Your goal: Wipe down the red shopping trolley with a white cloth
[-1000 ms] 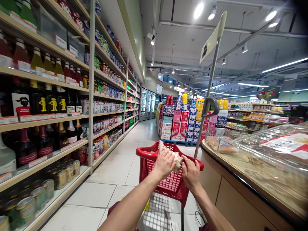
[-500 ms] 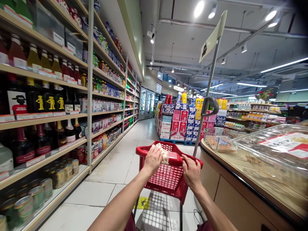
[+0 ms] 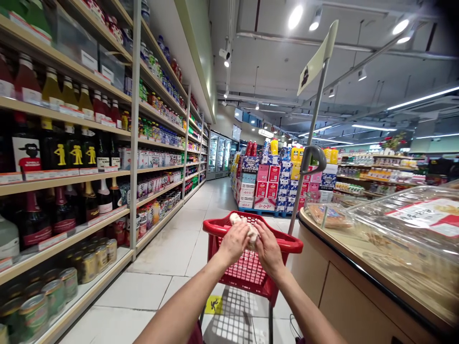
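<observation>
A crumpled whitish cloth is bunched between my two hands, over the handle side of the red shopping cart. My left hand is closed around the cloth from the left. My right hand presses on it from the right, its fingers bent over the cloth's edge. Both palms are hidden from view. Below them the cart's lattice basket shows, and nothing can be made out inside it.
Shelves of bottles and cans run along the left. At right stands a counter with clear-lidded food trays. A metal pole with a sign rises beside it. Stacked drink cartons stand ahead, with tiled floor between.
My right hand has let go of the cart's handle at the right and moved left onto the cloth. The left hand and cloth have shifted slightly right.
</observation>
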Demonstrator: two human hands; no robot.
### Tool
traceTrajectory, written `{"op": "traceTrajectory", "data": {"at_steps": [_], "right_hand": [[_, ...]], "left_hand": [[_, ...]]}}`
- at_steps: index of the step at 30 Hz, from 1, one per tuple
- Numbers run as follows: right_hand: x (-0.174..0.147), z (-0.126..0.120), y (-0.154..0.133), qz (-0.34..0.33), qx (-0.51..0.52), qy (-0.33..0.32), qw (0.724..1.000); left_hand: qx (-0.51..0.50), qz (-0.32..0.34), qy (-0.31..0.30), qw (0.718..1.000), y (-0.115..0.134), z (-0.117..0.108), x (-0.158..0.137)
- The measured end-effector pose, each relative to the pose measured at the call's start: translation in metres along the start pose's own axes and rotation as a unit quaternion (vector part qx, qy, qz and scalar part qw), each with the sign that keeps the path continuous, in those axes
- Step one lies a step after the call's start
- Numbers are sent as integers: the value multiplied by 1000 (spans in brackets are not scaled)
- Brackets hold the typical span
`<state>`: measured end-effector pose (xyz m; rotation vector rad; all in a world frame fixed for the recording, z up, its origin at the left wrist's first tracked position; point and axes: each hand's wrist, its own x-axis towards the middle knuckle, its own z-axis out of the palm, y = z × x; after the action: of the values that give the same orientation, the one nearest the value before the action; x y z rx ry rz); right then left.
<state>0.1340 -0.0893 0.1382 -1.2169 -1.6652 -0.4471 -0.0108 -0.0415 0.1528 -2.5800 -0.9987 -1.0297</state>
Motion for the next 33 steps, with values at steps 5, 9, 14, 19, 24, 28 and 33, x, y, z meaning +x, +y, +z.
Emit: {"op": "traceTrajectory", "data": {"at_steps": [5, 9, 14, 19, 24, 28, 33], "right_hand": [[16, 23, -26, -33, -56, -135, 989], [19, 31, -29, -33, -129, -140, 981], [2, -14, 22, 22, -152, -110, 982], [-15, -36, 59, 86, -184, -47, 978], [-8, 15, 7, -31, -149, -30, 988], [-8, 6, 16, -31, -154, -43, 987], [-21, -34, 77, 111, -189, 5, 976]], "left_hand": [[11, -85, -105, 991, -22, -24, -10], [39, -91, -142, 985, -45, -40, -16], [35, -82, -132, 987, -45, -40, -15], [53, -110, -99, 988, -33, -31, -13], [73, -119, -77, 987, -27, -29, -14], [75, -115, -70, 988, -31, -34, -17], [77, -121, -57, 988, -23, -31, -17]]}}
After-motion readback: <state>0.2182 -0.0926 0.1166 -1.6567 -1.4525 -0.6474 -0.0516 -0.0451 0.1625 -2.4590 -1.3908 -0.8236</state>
